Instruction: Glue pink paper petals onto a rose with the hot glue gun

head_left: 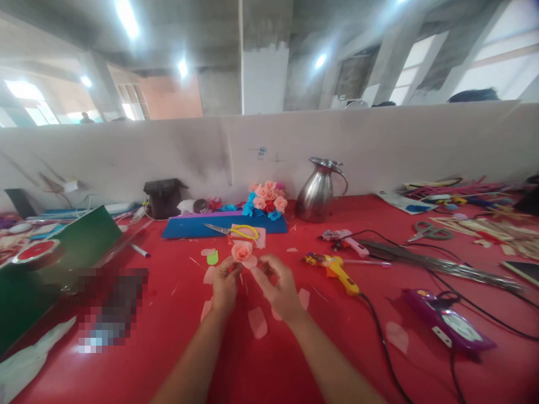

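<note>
My left hand (225, 283) is closed at the base of a pink artificial rose (241, 252), holding it up over the red table. With bent fingers, my right hand (280, 283) pinches a loose pink petal (250, 262) against the flower's lower right side. Several cut pink petals lie around my hands, among them one petal (257, 322) below and between my wrists. Beyond the rose, yellow-handled scissors (243, 231) rest on a blue sheet (189, 227). A yellow glue gun (337, 270) lies to the right of my right hand.
A bunch of pink and blue flowers (266, 201) and a steel jug (316, 193) stand at the back. On the right are a pink glue gun (351, 242), a purple power strip (448, 322) with black cords, and green-handled scissors (432, 231). A green board (54, 269) stands left.
</note>
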Motion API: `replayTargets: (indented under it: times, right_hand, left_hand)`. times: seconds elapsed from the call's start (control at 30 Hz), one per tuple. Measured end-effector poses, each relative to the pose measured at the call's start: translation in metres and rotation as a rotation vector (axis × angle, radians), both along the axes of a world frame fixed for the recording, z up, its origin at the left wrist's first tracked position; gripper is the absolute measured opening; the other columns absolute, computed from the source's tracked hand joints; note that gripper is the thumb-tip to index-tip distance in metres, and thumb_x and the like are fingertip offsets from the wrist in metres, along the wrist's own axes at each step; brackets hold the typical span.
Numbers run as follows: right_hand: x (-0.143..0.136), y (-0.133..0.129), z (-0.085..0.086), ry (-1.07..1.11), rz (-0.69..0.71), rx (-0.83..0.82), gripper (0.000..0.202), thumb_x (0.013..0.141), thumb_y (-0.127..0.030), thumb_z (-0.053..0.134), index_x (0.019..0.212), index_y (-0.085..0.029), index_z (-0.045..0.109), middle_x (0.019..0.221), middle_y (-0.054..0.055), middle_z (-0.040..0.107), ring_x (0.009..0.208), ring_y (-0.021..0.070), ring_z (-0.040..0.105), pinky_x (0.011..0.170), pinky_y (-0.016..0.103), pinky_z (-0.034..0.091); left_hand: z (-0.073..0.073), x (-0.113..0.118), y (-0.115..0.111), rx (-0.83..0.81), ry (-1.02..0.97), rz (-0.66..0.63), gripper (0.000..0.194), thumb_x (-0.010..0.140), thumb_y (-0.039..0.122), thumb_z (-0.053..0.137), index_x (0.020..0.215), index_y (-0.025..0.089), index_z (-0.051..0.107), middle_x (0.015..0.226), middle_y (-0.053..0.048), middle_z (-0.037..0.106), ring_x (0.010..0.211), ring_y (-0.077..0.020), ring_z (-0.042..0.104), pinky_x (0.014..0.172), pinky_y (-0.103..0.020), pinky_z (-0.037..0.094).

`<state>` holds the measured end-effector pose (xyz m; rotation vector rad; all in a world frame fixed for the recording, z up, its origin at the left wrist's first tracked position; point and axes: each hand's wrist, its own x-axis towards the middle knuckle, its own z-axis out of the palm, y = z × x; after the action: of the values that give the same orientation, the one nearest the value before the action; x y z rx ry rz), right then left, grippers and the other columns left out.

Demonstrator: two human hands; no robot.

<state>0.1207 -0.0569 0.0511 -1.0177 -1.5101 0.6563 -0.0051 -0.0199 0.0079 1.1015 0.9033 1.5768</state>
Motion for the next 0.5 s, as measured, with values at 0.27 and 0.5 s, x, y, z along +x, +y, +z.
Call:
replayTargets:
  times: [0.27,0.5]
  right_hand:
    - [0.0015,0.0035,0.0021,0.375,0.157,-0.183,0.032,0.083,-0.044,0.050,0.067,-0.018,0.060,0.055,0.000,0.056,0.051,0.0116,0.050,0.051,0.024,0.037]
    - [0.0038,0.0044,0.0027,0.386,0.282,-0.289,0.035,0.081,-0.045,0.053,0.068,-0.015,0.066,0.064,0.004,0.066,0.045,0.0108,0.053,0.046,0.023,0.035]
  left_hand:
    - [-0.0018,0.0001,0.0015,0.082,0.086,-0.025,0.016,0.071,0.022,0.062,0.083,0.015,0.071,0.080,-0.006,0.067,0.079,-0.0184,0.057,0.077,-0.030,0.045]
    - [-0.0019,-0.0010,0.0010,0.074,0.101,0.006,0.015,0.072,0.024,0.060,0.080,0.015,0.069,0.075,-0.003,0.064,0.073,-0.0159,0.055,0.071,-0.028,0.044]
